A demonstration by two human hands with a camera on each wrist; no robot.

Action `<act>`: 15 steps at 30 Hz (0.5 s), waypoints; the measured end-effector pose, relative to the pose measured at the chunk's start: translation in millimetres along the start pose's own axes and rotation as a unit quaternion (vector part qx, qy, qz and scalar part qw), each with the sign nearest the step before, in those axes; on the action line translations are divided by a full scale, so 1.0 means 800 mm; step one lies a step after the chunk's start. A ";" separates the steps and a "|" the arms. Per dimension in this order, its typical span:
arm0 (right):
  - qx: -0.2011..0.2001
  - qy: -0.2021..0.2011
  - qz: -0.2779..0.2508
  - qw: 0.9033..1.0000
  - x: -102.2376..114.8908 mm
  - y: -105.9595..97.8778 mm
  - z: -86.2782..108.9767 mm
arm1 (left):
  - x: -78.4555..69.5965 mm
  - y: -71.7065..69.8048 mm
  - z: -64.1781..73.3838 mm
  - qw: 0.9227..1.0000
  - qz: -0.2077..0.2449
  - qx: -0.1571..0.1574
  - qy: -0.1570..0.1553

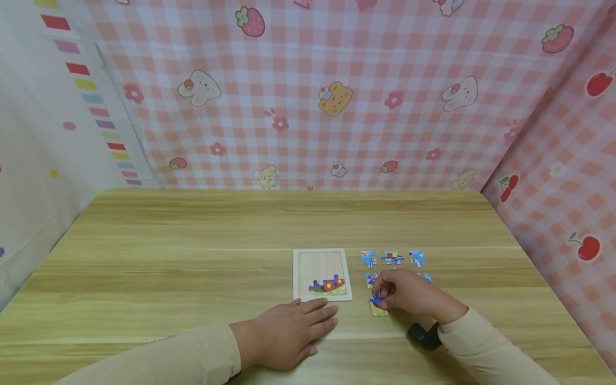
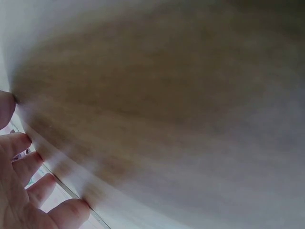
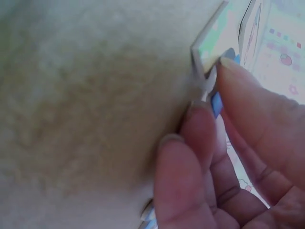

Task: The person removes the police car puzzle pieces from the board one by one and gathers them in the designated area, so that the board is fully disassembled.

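My right hand [image 1: 409, 291] pinches a jigsaw puzzle piece [image 1: 378, 310] with a blue and red top and a yellow-green bottom. In the right wrist view, thumb and fingertips grip one end of that puzzle piece [image 3: 215, 40], and its pale edge shows. My left hand [image 1: 294, 334] lies palm down with fingers spread, fingertips right at the near rim of a square puzzle tray [image 1: 295, 272]. Joined pieces [image 1: 329, 286] with red, blue and green parts sit in the tray's lower right corner. The left wrist view shows the fingertips at the table surface.
Loose puzzle pieces [image 1: 392, 258] lie in rows right of the tray, some partly hidden behind my right hand. A black device [image 1: 424, 336] is at the right wrist. The wooden table [image 1: 192, 256] meets a pink checked curtain [image 1: 298, 139] at the back.
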State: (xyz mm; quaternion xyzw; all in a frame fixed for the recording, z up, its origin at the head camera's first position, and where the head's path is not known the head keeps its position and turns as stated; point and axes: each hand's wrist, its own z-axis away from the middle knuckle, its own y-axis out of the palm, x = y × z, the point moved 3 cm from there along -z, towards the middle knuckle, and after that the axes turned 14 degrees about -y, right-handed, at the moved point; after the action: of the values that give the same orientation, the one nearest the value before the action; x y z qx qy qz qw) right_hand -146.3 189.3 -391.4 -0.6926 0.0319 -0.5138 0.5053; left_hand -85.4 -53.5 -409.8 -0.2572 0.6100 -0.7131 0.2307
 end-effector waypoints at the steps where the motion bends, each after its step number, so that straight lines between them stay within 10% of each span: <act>1: 0.000 0.004 -0.001 1.000 0.001 0.000 0.000 | 0.000 0.000 0.000 1.000 0.000 0.000 0.001; 15: 0.005 0.018 -0.010 1.000 -0.008 0.001 -0.003 | 0.000 0.002 -0.002 1.000 -0.005 -0.004 0.000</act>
State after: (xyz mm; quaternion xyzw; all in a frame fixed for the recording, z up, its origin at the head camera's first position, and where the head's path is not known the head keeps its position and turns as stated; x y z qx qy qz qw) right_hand -150.8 190.7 -396.4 -0.6812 0.0317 -0.5310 0.5030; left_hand -86.3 -53.0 -411.7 -0.2614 0.6114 -0.7119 0.2262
